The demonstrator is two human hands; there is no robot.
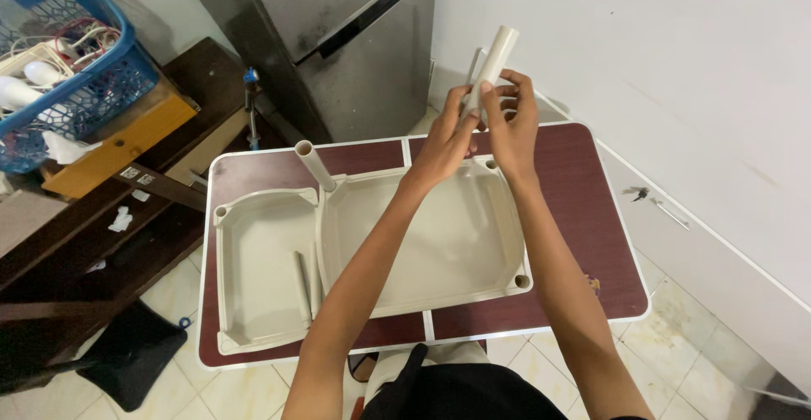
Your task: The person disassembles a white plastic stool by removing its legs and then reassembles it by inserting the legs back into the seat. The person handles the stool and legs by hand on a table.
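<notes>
Kitchen corner, table point(608, 242) at centre | both hands, left hand point(446, 139) and right hand point(512, 124), pinch one tube point(492, 69) | tube tilts up-right over tray point(460, 242).

Cream plastic tube point(494, 69), cream trays point(456, 234), maroon white-edged table point(604, 242), blue lattice basket point(84, 99)

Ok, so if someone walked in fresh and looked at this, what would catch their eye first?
Probably the two hands, left hand and right hand, raised together over the far edge of the dark red table, both gripping a cream plastic tube that points upward. Below them two cream trays lie on the table, another tube standing at a corner. At the upper left sits a blue basket of cables.
</notes>
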